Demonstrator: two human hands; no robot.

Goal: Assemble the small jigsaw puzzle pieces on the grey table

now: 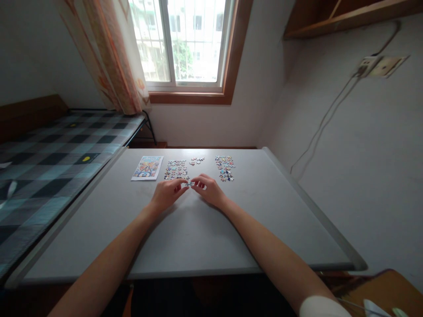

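Observation:
Between my fingertips, just above or on the table, are small jigsaw puzzle pieces [189, 184]; whether they are joined I cannot tell. My left hand [169, 193] pinches them from the left, thumb and forefinger closed. From the right, my right hand [207, 189] pinches them the same way. Beyond my left hand lies a block of loose puzzle pieces [176, 168] in rows. A smaller cluster of pieces [197, 161] lies farther back in the middle. Past my right hand is another block of pieces [225, 167]. The colourful printed picture sheet [147, 168] lies flat at the left.
The pale table [185, 246] has raised side edges. A bed with a checked cover [66, 154] stands along its left side. A wall with a socket and hanging cable [322, 123] is at the right. A stool or chair seat [386, 290] shows at the lower right.

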